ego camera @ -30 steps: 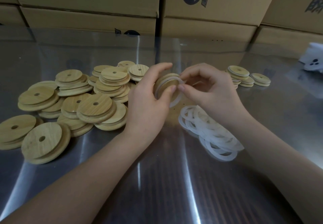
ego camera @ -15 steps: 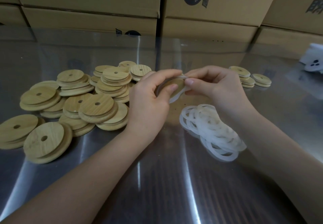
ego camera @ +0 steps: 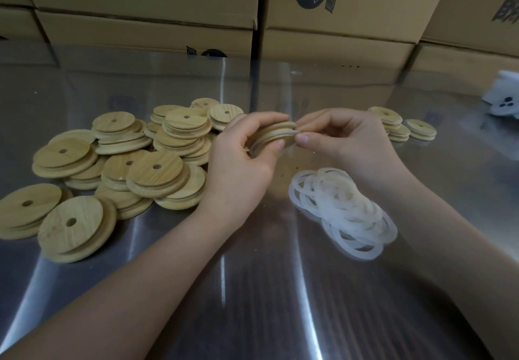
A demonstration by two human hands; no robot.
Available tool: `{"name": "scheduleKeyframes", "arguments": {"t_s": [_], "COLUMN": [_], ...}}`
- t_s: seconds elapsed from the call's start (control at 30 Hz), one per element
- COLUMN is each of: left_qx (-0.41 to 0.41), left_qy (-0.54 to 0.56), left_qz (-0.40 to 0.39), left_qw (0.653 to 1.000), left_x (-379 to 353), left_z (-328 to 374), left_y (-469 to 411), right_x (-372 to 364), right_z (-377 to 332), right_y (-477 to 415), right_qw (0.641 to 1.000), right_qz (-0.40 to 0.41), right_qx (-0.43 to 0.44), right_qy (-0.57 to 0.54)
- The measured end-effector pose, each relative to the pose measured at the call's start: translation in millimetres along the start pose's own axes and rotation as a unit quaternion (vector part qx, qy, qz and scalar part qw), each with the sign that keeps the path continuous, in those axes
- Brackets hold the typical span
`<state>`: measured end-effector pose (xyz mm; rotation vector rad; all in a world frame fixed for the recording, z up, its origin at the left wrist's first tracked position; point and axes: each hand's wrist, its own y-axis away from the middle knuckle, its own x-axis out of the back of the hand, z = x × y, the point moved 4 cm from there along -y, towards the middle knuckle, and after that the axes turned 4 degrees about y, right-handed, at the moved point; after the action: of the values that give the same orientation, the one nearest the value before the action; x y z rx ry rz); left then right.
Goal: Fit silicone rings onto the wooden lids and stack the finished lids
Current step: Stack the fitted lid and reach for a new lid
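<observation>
— While both hands are raised over the steel table, what sits between them?
— One wooden lid, tilted and nearly edge-on to the camera. It is in the air just beyond the ring heap, not touching it.
— Grip on the near-left side?
— The left hand grasps the lid's left half, thumb on the near edge, fingers curled over the top.
— And the other?
— The right hand pinches the silicone ring between thumb and forefinger at the lid's right rim, with the remaining fingers curled behind. The ring shows as a pale band along the lid's near edge, in the groove between its two tiers. The far side is hidden, so I cannot tell whether it is seated all round.
— Stock on the table?
— The ring heap is translucent white rings, overlapping and lying flat below the right wrist. Well left of the heap, past the left forearm, is a loose pile of bare lids, each with a centre hole, many lying on one another. Beyond the heap to the right are the finished lids: a short stack with a lower one touching its right side, pale bands at their edges.
— Background?
— Cardboard cartons with dark printing stand in a row far behind the heap. A white object, far right of the heap, is cut by the frame edge and cannot be identified.
</observation>
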<state>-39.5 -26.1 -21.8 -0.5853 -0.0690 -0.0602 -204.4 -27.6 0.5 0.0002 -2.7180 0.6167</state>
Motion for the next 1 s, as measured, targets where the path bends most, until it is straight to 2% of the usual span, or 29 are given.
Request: {"name": "scheduleKeyframes", "arguments": {"t_s": [0.27,0.37,0.47,0.63,0.7,1.0], "left_qx": [0.086,0.102,0.11,0.073,0.062,0.046], "left_qy": [0.149,0.166,0.14,-0.03,-0.063,-0.085], "left_qz": [0.024,0.034,0.031,0.006,-0.001,0.019], "left_qw": [0.985,0.98,0.984,0.997,0.996,0.995], "left_x": [2,2,2,-1,-2,2], "left_z": [-7,-7,-9,-10,-9,-6], "left_y": [-2,-2,-2,-1,1,-1], "right_x": [-8,-8,-6,-9,-10,-12], "right_z": [2,3,2,0,-1,-5], "right_y": [4,6,7,8,10,10], "right_qw": [0.997,0.995,0.989,0.97,0.967,0.963], "right_qz": [0.021,0.044,0.062,0.066,0.056,0.047], "right_qx": [0.061,0.076,0.108,0.156,0.166,0.18], "right_qy": [0.042,0.051,0.085,0.172,0.185,0.195]}}
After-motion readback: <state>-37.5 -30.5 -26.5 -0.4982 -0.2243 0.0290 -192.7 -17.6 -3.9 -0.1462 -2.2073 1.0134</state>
